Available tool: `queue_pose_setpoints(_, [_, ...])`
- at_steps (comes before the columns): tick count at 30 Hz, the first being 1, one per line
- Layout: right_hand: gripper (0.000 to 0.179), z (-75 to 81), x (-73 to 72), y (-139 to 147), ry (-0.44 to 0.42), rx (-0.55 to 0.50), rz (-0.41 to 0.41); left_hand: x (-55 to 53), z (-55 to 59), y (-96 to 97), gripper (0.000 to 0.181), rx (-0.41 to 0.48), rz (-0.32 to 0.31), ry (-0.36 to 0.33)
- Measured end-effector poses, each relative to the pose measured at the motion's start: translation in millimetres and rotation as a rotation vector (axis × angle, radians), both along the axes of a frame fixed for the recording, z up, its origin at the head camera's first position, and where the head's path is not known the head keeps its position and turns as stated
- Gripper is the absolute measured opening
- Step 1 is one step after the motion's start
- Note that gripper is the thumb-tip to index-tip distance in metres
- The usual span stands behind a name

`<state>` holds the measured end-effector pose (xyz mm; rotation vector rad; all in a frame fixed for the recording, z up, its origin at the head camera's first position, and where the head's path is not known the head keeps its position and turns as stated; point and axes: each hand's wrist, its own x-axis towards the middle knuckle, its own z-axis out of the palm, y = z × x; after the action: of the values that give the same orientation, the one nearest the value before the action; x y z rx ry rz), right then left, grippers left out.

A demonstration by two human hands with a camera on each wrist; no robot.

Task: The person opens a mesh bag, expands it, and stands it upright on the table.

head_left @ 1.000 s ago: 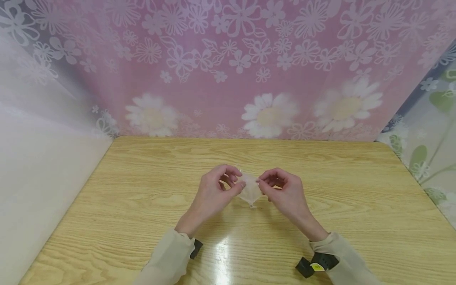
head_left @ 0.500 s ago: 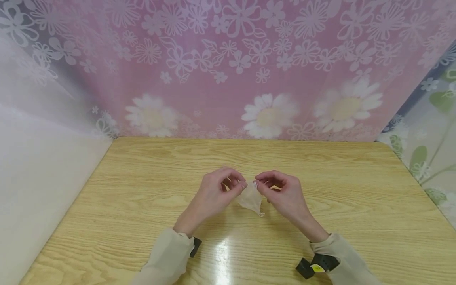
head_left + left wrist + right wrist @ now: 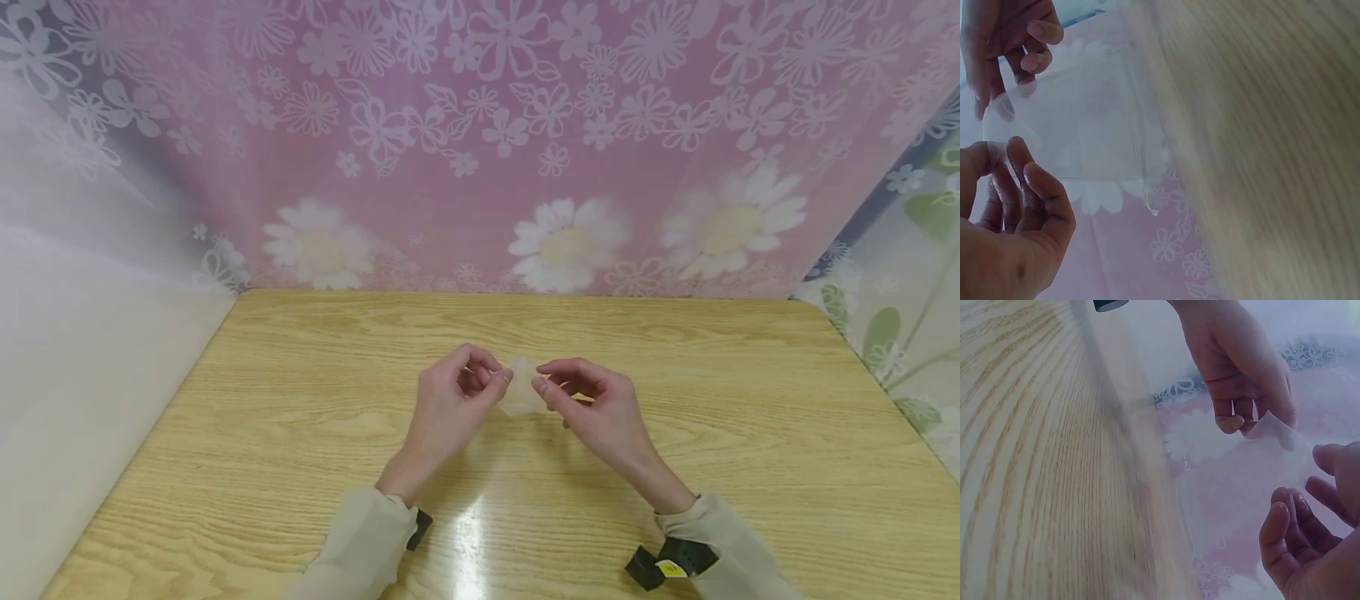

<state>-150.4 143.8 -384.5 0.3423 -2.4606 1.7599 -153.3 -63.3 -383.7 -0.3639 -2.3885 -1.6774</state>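
A small sheer white mesh pouch (image 3: pixel 520 392) hangs between the two hands above the table. My left hand (image 3: pixel 457 396) pinches one corner of its edge between thumb and forefinger. In the left wrist view, the pouch (image 3: pixel 1091 125) stretches away from the fingers, with a gathered band and a short string tail at its far end. My right hand (image 3: pixel 592 396) is right at the other side of the mouth, its thumb and forefinger apart. In the right wrist view, a gap shows between those fingertips (image 3: pixel 1324 456) beside the pouch's edge.
The hands are over a wood-grain table (image 3: pixel 300 417). A pink flowered curtain (image 3: pixel 450 192) stands behind it, with a white panel (image 3: pixel 97 333) at the left and a leaf-patterned one (image 3: pixel 915 333) at the right. Each wrist carries a black camera mount (image 3: pixel 663 562).
The right fingers have let go of the pouch's edge and parted. The left hand has shifted slightly left and up, and the pouch's lower corner no longer hangs toward the front.
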Motion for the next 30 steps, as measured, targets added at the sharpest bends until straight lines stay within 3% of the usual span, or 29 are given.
queue_pose_setpoints(14, [0.007, -0.4, 1.6, -1.9, 0.074, 0.083, -0.018, 5.6, -2.8, 2.3, 0.008, 0.082, -0.06, -0.076])
queue_pose_setpoints(22, [0.012, -3.5, 2.2, 0.0, 0.159, 0.144, -0.086, 5.0, -3.3, -0.1, 0.008, 0.095, -0.045, -0.051])
queue_pose_setpoints(30, [0.013, -1.2, 3.3, 1.6, 0.067, 0.104, -0.056, 4.8, -3.1, -0.4, 0.008, 0.133, -0.053, -0.06])
